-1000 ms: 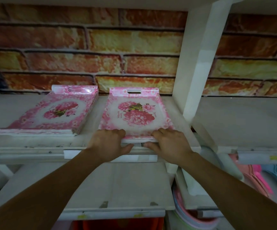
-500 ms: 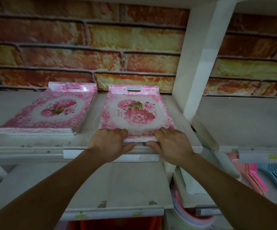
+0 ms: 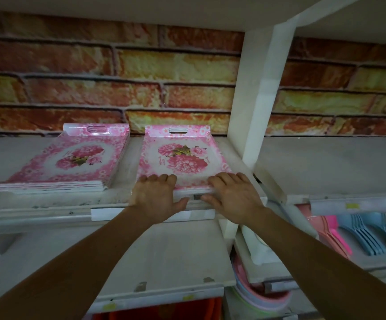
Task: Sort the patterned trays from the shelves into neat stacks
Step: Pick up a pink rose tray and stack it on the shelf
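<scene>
The right-hand stack of pink floral trays (image 3: 182, 158) lies flat on the upper shelf (image 3: 48, 202), its near edge at the shelf's front lip and its far end, with the handle slot, close to the brick-patterned wall (image 3: 141, 72). Both hands clasp that near edge: the left hand (image 3: 157, 199) and the right hand (image 3: 235, 197) each lay their fingers (image 3: 162, 179) over the top tray, thumbs tucked beneath the front, closed on the stack. Holding it at two spots along one edge probably lets the person square the trays or draw them out level. To the left, just beside but apart, a second stack of matching trays (image 3: 72, 162) sits slightly skewed. A white upright post (image 3: 256, 107) stands just right of the held stack. Lower right, blue and pink plastic utensils (image 3: 360, 234) hang in a row.
</scene>
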Motion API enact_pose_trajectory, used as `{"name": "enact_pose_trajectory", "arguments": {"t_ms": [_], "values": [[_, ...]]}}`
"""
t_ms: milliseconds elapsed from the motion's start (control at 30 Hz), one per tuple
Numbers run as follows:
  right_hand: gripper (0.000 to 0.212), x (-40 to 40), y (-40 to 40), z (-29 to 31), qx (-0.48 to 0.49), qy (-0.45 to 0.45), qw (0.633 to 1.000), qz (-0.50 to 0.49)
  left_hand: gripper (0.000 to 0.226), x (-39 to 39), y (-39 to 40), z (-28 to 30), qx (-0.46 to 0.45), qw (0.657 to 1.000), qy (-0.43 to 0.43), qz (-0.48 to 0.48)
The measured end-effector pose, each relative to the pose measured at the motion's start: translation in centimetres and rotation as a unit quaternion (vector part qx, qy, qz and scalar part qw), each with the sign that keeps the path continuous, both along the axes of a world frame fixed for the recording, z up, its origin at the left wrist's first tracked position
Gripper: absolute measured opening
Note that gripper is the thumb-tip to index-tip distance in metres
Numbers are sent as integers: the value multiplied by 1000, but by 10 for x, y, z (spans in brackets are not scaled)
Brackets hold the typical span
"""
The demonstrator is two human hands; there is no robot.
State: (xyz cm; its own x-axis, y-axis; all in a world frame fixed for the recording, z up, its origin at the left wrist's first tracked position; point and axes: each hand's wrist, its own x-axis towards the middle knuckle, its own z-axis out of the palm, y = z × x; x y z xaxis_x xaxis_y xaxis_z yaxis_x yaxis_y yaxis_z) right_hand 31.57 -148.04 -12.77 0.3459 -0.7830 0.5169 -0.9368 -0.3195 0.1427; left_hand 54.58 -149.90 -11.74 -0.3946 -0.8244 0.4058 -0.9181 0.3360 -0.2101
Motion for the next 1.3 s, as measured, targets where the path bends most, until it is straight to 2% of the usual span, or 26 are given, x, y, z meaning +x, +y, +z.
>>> {"name": "enact_pose_trajectory", "arguments": {"t_ms": [100,233,400,533,700,933,1133,1300], "values": [[55,-8,25,2,-3,-20,1000,-10,74,-13,15,5,-11,999,14,-50],[63,-32,60,0,21,-58,997,-44,78,-50,35,9,-15,994,29,-106],[77,-84,109,-3,70,-71,988,-118,70,-103,61,1,4,984,39,-173],[78,-137,155,-3,81,-93,978,-167,67,-152,83,0,21,978,27,-208],[56,-221,224,-9,48,-119,968,-214,64,-243,124,4,23,965,16,-260],[64,-347,334,-4,51,-147,939,-306,63,-392,205,14,15,939,18,-343],[75,-425,427,4,55,-157,908,-385,61,-500,268,20,15,917,8,-399],[72,-476,481,1,52,-168,884,-434,63,-575,307,19,24,886,-5,-463]]}}
